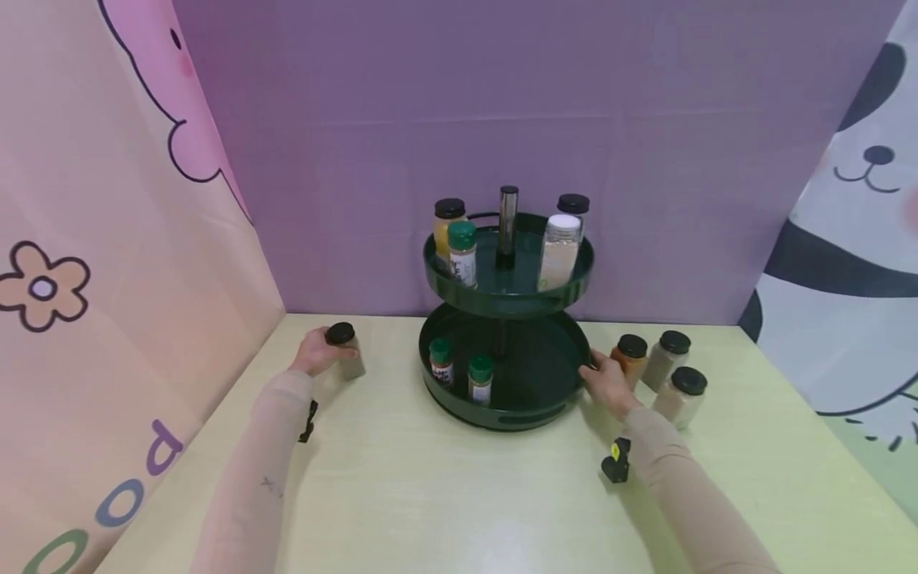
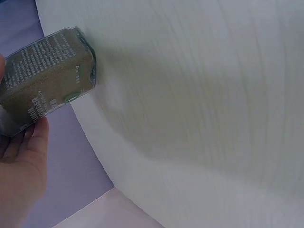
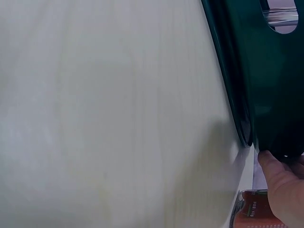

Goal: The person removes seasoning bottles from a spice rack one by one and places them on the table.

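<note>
At the left of the table, my left hand (image 1: 315, 353) grips a spice jar (image 1: 351, 363) with a black lid. In the left wrist view the jar (image 2: 52, 71) shows grey-brown powder and white print, and its base tilts over the tabletop. My right hand (image 1: 608, 384) holds the right rim of the lower tray of a dark green two-tier turntable rack (image 1: 511, 303). The right wrist view has the thumb against the outside of that tray wall (image 3: 270, 90). Two small green-capped spice bottles, one red (image 1: 441, 365) and one pale (image 1: 480, 380), stand in the lower tray.
The upper tray carries a yellow jar (image 1: 443, 231), a green-capped bottle (image 1: 462, 259), a white-lidded jar (image 1: 559, 259) and a black-lidded jar (image 1: 574, 205). Right of the rack stand an orange jar (image 1: 629, 365), a grey jar (image 1: 664, 363) and a pale jar (image 1: 677, 401), close beside my right forearm.
</note>
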A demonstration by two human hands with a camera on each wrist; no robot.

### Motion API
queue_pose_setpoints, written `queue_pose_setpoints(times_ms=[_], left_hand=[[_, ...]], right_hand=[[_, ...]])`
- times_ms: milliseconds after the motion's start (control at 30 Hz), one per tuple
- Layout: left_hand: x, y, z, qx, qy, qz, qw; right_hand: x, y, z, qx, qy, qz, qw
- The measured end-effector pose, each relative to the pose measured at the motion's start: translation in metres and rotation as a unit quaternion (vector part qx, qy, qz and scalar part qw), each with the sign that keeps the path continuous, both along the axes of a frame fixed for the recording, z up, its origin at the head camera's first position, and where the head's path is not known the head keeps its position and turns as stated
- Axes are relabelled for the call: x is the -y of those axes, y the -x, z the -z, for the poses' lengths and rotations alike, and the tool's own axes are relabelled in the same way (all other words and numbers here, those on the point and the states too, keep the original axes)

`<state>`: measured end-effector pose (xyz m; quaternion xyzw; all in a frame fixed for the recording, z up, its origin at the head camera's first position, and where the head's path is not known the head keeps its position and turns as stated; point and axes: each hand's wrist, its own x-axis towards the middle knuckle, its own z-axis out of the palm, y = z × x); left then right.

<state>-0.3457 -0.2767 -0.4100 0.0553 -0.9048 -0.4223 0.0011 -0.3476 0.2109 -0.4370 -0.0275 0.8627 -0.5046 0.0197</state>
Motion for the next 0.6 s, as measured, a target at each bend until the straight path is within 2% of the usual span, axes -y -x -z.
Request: queue_pose_setpoints(times_ms=[367, 600], left_hand=[[0.001, -0.003, 0.001, -0.021, -0.025, 0.009, 0.9994], [-0.002, -0.004, -0.009, -0.034, -0.047, 0.014, 0.9982]], right_hand=[[0.0, -0.002, -0.002, 0.007, 0.007, -0.004, 0.9999], [0.0, -0.002, 0.0, 0.011, 0.005, 0.002, 0.9999]])
